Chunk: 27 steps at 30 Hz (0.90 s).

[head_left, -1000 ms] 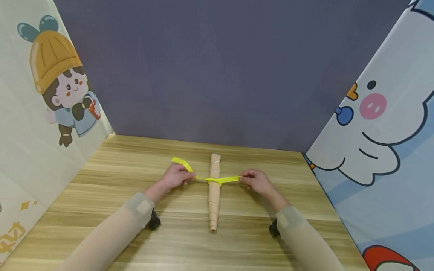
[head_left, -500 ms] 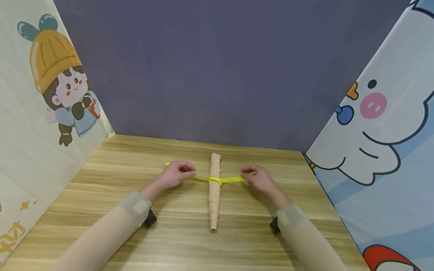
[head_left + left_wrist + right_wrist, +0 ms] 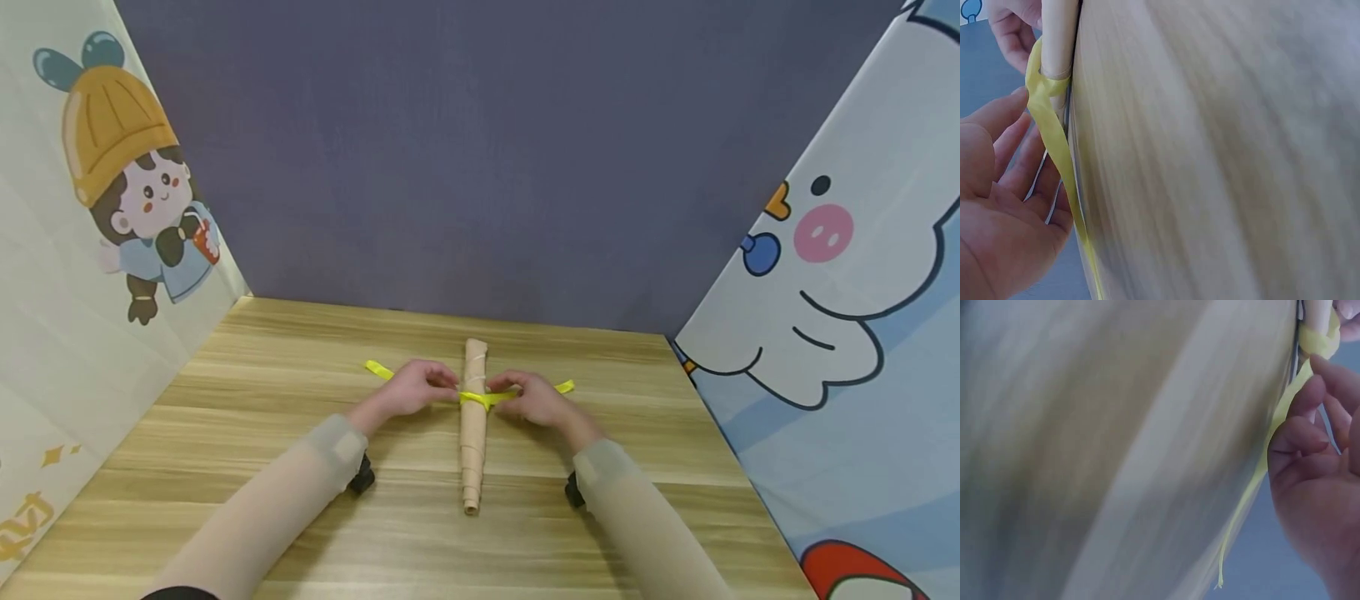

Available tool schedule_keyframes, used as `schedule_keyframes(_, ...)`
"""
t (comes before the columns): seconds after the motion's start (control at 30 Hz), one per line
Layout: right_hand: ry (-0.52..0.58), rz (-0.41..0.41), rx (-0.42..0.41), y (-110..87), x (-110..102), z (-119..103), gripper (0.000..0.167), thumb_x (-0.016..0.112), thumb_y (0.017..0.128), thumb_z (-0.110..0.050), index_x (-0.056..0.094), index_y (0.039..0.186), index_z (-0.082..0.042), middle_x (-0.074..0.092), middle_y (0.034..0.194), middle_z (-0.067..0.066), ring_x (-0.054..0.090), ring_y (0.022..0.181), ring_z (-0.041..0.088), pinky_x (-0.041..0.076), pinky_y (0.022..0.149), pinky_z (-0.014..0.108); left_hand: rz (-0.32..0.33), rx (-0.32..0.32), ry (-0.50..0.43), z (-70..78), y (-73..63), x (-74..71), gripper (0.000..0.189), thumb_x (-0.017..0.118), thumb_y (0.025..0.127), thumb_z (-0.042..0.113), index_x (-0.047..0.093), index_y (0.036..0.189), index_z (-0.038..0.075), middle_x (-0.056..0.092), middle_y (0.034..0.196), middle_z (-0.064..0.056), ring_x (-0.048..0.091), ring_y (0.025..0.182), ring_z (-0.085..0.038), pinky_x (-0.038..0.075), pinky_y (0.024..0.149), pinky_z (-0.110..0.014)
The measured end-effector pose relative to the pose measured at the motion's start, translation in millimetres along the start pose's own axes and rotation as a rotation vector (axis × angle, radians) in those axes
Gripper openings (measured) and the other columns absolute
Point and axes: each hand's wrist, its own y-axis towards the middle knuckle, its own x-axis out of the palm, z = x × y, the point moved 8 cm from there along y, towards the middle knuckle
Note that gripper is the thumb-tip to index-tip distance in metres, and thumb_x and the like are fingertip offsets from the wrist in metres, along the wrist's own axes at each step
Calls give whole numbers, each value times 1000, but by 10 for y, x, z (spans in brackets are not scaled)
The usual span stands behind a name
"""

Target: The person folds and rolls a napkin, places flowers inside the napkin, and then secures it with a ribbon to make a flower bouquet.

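A roll of tan paper or thin sheet (image 3: pixel 473 450), narrower toward the near end, lies lengthwise on the wooden table. Yellow ribbon (image 3: pixel 474 398) goes round its upper half and crosses in a knot on top. My left hand (image 3: pixel 416 387) is just left of the knot, fingers relaxed; in the left wrist view its thumb tip reaches the ribbon (image 3: pixel 1054 134). From the right, my right hand (image 3: pixel 534 398) comes up to the knot, thumb and forefinger apart about the ribbon. In the right wrist view a fingertip meets the ribbon (image 3: pixel 1285 403) below the knot.
The wooden table (image 3: pixel 300 350) ends at a dark grey-blue panel (image 3: pixel 465 167) behind. Printed cartoon sheets stand as walls at left (image 3: pixel 45 250) and right (image 3: pixel 892 400). A loose ribbon tail extends past each hand.
Both hands have let go of the outer ribbon lengths they were drawing sideways and moved inward to the knot. The ribbon tails now lie loose to either side; the roll stays in place.
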Motion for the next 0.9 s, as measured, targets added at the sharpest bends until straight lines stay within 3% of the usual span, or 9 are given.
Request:
schedule_keyframes(0.17, -32, 22, -22, 36, 10, -26, 44, 80, 99, -16, 71, 142, -13, 75, 130, 12, 69, 113, 24, 55, 89, 33, -6, -3, -24, 9, 22, 38, 26, 83, 99, 18, 80, 120, 3, 83, 105, -8, 72, 90, -8, 56, 77, -27)
schedule_keyframes(0.33, -18, 35, -10, 28, 12, -38, 32, 79, 101, -17, 76, 132, -9, 77, 112, 9, 69, 101, 17, 55, 88, 33, -7, 2, -39, 16, 32, 56, 23, 83, 98, 13, 81, 117, 1, 83, 98, -8, 68, 83, -7, 53, 72, -24)
schedule_keyframes(0.57, -78, 82, 26, 4, -19, -36, 18, 76, 105, -25, 83, 119, -17, 79, 111, 0, 66, 98, 12, 55, 90, 34, 9, 35, 31, 45, 22, 47, 16, 83, 99, 16, 85, 110, 5, 85, 103, -7, 69, 89, -7, 55, 79, -25)
schedule_keyframes(0.7, -37, 102, 27, -1, -48, -59, 14, 73, 107, -24, 82, 114, -16, 79, 109, 1, 64, 85, 13, 56, 77, 33, 25, 44, 59, 69, -1, 21, 13, 82, 99, 18, 87, 106, 7, 85, 105, -6, 69, 94, -7, 55, 85, -28)
schedule_keyframes(0.9, 23, 90, 31, 8, -37, -71, 17, 72, 108, -23, 82, 119, -15, 76, 100, 5, 58, 65, 14, 51, 61, 28, -48, 1, -128, 1, -4, 77, 16, 74, 104, 8, 79, 113, -4, 81, 96, -18, 75, 77, -16, 63, 74, -32)
